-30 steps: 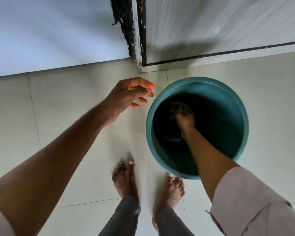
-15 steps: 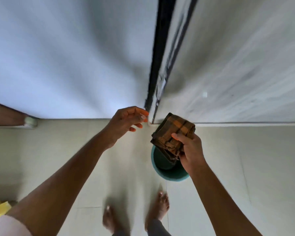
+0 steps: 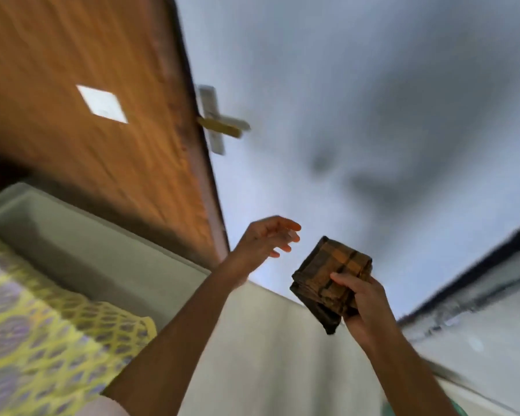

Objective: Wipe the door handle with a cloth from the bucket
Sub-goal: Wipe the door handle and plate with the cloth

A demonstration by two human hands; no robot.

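My right hand (image 3: 362, 301) grips a folded brown and orange checked cloth (image 3: 330, 276) in front of me at chest height. My left hand (image 3: 266, 240) is raised beside it, fingers spread, holding nothing. A metal door handle (image 3: 221, 124) sticks out from the edge of a brown wooden door (image 3: 96, 115) up and to the left, well above both hands. A sliver of the teal bucket (image 3: 458, 411) shows at the bottom edge, mostly hidden behind my right forearm. The view is blurred.
A pale wall (image 3: 357, 100) fills the upper right. A bed with a yellow patterned cover (image 3: 36, 325) lies at the left. A dark-framed panel (image 3: 475, 277) runs at the right. The pale tiled floor (image 3: 252, 340) shows between my arms.
My right hand lifted the cloth out of the bucket. The view swung up and left, so the wooden door and its handle came into sight and the bucket dropped to the bottom edge.
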